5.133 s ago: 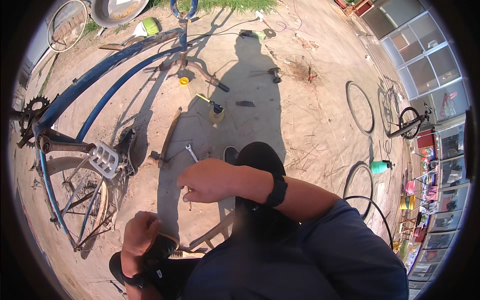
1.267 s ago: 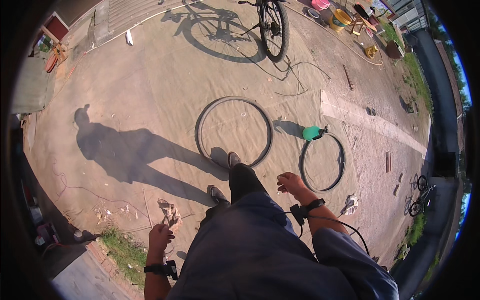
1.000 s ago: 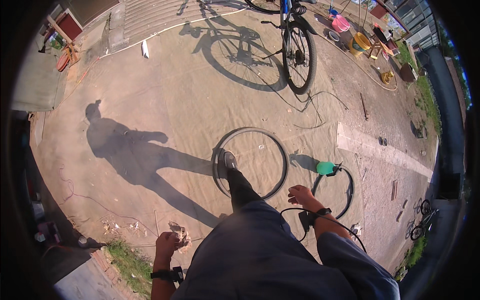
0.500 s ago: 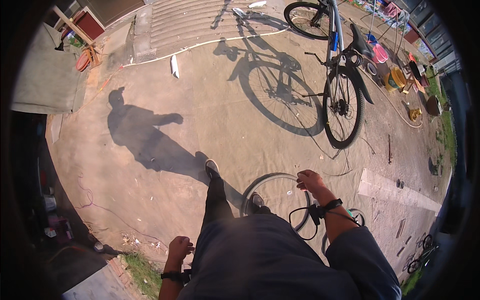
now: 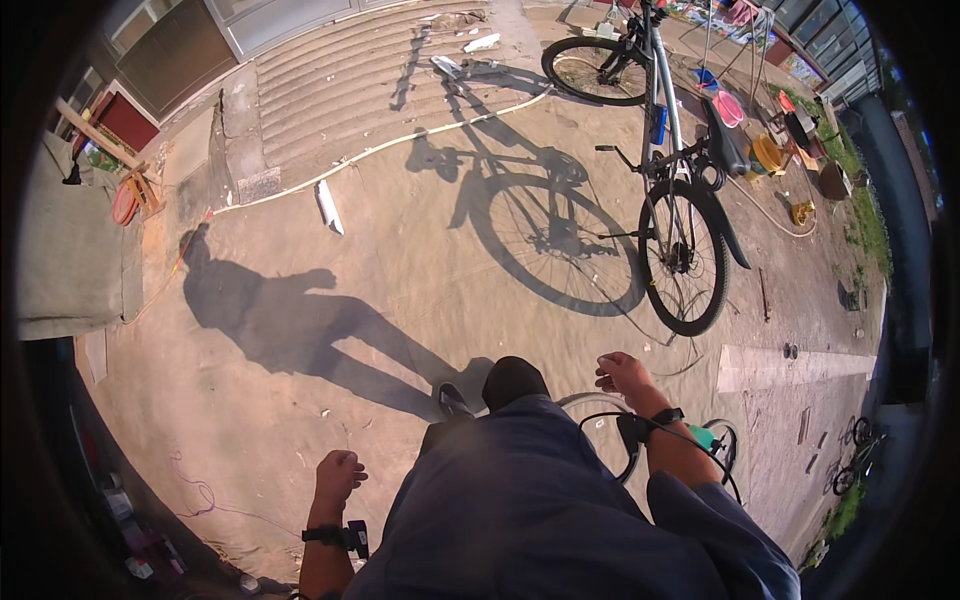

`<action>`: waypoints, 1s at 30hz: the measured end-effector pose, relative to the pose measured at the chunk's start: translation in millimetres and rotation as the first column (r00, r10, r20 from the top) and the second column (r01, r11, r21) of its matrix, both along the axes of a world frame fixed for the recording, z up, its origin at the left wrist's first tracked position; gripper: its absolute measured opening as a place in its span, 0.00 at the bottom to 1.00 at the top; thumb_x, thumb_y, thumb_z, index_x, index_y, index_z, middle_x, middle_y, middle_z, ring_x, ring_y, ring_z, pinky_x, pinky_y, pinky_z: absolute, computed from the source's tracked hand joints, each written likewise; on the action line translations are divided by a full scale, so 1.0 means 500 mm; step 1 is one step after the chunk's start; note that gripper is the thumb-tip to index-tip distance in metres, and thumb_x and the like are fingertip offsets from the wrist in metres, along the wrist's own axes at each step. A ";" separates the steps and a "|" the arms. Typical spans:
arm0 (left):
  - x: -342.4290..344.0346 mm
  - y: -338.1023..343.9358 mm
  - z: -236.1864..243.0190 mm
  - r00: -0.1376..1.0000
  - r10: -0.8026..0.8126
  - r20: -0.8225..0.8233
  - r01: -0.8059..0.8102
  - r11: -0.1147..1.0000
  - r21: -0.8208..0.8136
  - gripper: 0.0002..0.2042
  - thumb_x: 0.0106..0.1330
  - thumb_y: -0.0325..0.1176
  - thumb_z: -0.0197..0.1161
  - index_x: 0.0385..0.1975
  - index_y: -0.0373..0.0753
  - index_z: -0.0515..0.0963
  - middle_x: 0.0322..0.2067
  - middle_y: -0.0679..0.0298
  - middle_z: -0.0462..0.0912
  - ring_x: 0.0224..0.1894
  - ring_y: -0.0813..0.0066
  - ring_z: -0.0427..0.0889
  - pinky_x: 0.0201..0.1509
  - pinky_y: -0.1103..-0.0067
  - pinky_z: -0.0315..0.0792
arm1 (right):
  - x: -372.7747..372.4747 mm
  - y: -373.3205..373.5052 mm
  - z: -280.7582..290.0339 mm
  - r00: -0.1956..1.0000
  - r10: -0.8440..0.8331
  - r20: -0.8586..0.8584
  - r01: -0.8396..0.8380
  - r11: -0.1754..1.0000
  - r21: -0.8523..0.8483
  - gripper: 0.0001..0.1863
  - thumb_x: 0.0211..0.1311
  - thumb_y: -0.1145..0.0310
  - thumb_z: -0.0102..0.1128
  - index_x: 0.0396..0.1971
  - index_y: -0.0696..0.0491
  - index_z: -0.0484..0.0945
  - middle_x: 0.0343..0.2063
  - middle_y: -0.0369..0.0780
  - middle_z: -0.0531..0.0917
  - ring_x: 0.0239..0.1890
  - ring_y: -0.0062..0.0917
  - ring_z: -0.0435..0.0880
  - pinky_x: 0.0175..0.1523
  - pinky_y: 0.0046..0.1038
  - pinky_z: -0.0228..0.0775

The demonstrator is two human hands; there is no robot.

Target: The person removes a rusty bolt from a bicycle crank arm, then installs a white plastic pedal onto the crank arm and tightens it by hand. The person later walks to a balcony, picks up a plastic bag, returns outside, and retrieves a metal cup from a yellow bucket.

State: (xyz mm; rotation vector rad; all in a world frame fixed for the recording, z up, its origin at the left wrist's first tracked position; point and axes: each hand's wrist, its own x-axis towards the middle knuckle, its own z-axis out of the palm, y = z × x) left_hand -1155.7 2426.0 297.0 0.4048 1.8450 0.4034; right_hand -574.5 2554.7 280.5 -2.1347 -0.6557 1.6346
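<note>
Bicycle [image 5: 669, 95]: upper right, on the ground [image 5: 400, 260]
Right hand [image 5: 625, 374]: right of centre, below the bicycle
Tyre [image 5: 632, 462]: on the ground, below the right hand
Left hand [image 5: 340, 475]: lower left

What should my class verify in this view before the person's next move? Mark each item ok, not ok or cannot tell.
1. Right hand free: ok, nothing visible in it.
2. Left hand free: ok, nothing visible in it.
3. Bicycle standing on both wheels: ok.
4. Loose tyre fully in view: not ok, the person's body and arm hide part.
5. Air pressure in the bicycle's tyres: cannot tell.
</note>
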 end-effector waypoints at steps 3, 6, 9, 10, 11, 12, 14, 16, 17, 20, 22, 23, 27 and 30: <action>-0.035 0.095 -0.016 1.000 -0.013 0.019 0.013 0.999 -0.030 0.13 0.70 0.34 0.57 0.47 0.31 0.75 0.33 0.55 0.84 0.30 0.68 0.87 0.28 0.78 0.77 | -0.023 0.088 -0.019 1.000 -0.024 -0.005 0.024 1.000 0.010 0.18 0.66 0.59 0.62 0.48 0.57 0.79 0.37 0.41 0.85 0.32 0.28 0.87 0.36 0.27 0.80; -0.044 0.194 -0.026 1.000 0.004 0.025 -0.002 0.999 -0.042 0.14 0.70 0.34 0.57 0.48 0.31 0.75 0.34 0.54 0.84 0.30 0.68 0.87 0.28 0.78 0.77 | -0.042 0.179 -0.045 0.999 -0.039 -0.003 0.039 0.999 -0.030 0.18 0.65 0.59 0.63 0.47 0.58 0.80 0.37 0.42 0.85 0.31 0.27 0.87 0.36 0.27 0.80; -0.047 0.302 -0.021 1.000 0.016 0.026 -0.014 0.997 -0.072 0.14 0.70 0.35 0.56 0.49 0.31 0.74 0.35 0.54 0.84 0.31 0.67 0.87 0.29 0.78 0.77 | -0.043 0.287 -0.081 0.999 -0.043 -0.002 0.042 0.998 -0.055 0.18 0.65 0.60 0.63 0.46 0.58 0.80 0.36 0.42 0.84 0.30 0.27 0.87 0.35 0.28 0.80; -0.052 0.332 -0.029 1.000 0.020 0.018 -0.019 0.997 -0.081 0.14 0.71 0.35 0.56 0.49 0.31 0.74 0.35 0.54 0.84 0.31 0.67 0.87 0.29 0.78 0.77 | -0.044 0.325 -0.101 0.999 -0.042 -0.010 0.041 0.997 -0.070 0.19 0.66 0.60 0.62 0.48 0.58 0.79 0.37 0.42 0.84 0.31 0.27 0.87 0.35 0.27 0.80; -0.058 0.364 -0.021 0.999 0.038 0.008 -0.037 0.995 -0.095 0.14 0.71 0.35 0.56 0.49 0.32 0.74 0.35 0.54 0.84 0.31 0.67 0.87 0.29 0.78 0.77 | -0.050 0.372 -0.106 0.999 -0.038 -0.020 0.036 0.996 -0.084 0.19 0.66 0.60 0.62 0.49 0.58 0.78 0.37 0.42 0.84 0.31 0.27 0.87 0.35 0.27 0.80; -0.064 0.404 -0.015 0.999 0.053 0.006 -0.052 0.994 -0.092 0.14 0.71 0.35 0.56 0.49 0.32 0.74 0.35 0.54 0.84 0.31 0.67 0.87 0.28 0.78 0.77 | -0.058 0.421 -0.108 0.999 -0.033 -0.030 0.030 0.995 -0.097 0.20 0.67 0.60 0.62 0.51 0.58 0.77 0.38 0.41 0.84 0.32 0.27 0.87 0.35 0.27 0.79; -0.067 0.477 0.002 0.996 0.089 0.007 -0.088 0.992 -0.090 0.14 0.71 0.35 0.56 0.49 0.32 0.74 0.34 0.55 0.83 0.31 0.67 0.87 0.28 0.78 0.76 | -0.079 0.527 -0.096 0.998 -0.019 -0.055 0.015 0.997 -0.078 0.17 0.65 0.65 0.60 0.50 0.58 0.78 0.38 0.41 0.84 0.32 0.26 0.87 0.36 0.27 0.80; -0.072 0.555 0.023 0.994 0.106 0.002 -0.105 0.990 -0.098 0.13 0.71 0.36 0.56 0.48 0.33 0.74 0.33 0.55 0.83 0.29 0.67 0.86 0.27 0.78 0.76 | -0.093 0.634 -0.101 0.995 0.002 -0.099 -0.008 0.998 -0.057 0.16 0.63 0.68 0.58 0.49 0.58 0.79 0.38 0.40 0.84 0.32 0.25 0.87 0.36 0.26 0.80; -0.074 0.590 0.027 0.994 0.111 0.006 -0.110 0.989 -0.095 0.13 0.71 0.36 0.56 0.48 0.33 0.74 0.33 0.55 0.83 0.29 0.67 0.86 0.27 0.78 0.76 | -0.103 0.696 -0.090 0.985 0.172 -0.028 -0.173 0.985 -0.019 0.15 0.61 0.70 0.56 0.46 0.58 0.81 0.37 0.39 0.85 0.33 0.24 0.87 0.38 0.25 0.80; -0.088 0.692 0.033 0.994 0.109 0.008 -0.107 0.989 -0.102 0.13 0.71 0.36 0.57 0.47 0.33 0.74 0.33 0.55 0.84 0.29 0.68 0.86 0.27 0.78 0.76 | -0.131 0.847 -0.090 0.983 0.170 -0.068 -0.167 0.985 0.046 0.14 0.61 0.70 0.56 0.45 0.57 0.82 0.37 0.38 0.85 0.33 0.24 0.87 0.39 0.26 0.80; -0.104 0.762 0.029 0.995 0.102 0.005 -0.101 0.988 -0.118 0.13 0.71 0.36 0.57 0.47 0.33 0.74 0.33 0.55 0.84 0.29 0.68 0.86 0.27 0.78 0.77 | -0.145 0.926 -0.114 0.932 0.360 0.039 -0.360 0.908 0.214 0.14 0.61 0.70 0.56 0.44 0.57 0.82 0.36 0.38 0.85 0.34 0.23 0.87 0.39 0.26 0.80; -0.115 0.798 0.026 0.995 0.100 0.003 -0.099 0.987 -0.129 0.13 0.71 0.36 0.57 0.47 0.33 0.74 0.33 0.54 0.84 0.29 0.68 0.86 0.27 0.78 0.77 | -0.151 0.958 -0.124 0.913 0.401 0.073 -0.406 0.881 0.244 0.14 0.61 0.70 0.56 0.44 0.57 0.82 0.36 0.37 0.85 0.34 0.23 0.87 0.40 0.26 0.80; -0.189 0.932 -0.010 0.997 0.068 0.029 -0.063 0.989 -0.133 0.14 0.71 0.35 0.56 0.48 0.32 0.74 0.34 0.53 0.84 0.29 0.66 0.87 0.27 0.77 0.77 | -0.204 1.077 -0.139 0.953 0.301 0.032 -0.300 0.931 0.209 0.12 0.64 0.67 0.59 0.43 0.56 0.82 0.37 0.38 0.86 0.33 0.25 0.87 0.38 0.28 0.80; -0.256 1.072 -0.033 0.998 0.040 0.057 -0.033 0.994 -0.105 0.14 0.70 0.34 0.56 0.48 0.31 0.75 0.34 0.53 0.84 0.30 0.66 0.87 0.28 0.77 0.78 | -0.288 1.167 -0.104 0.999 -0.005 -0.046 0.005 1.000 -0.004 0.13 0.65 0.64 0.62 0.42 0.58 0.82 0.37 0.41 0.86 0.30 0.28 0.87 0.33 0.29 0.80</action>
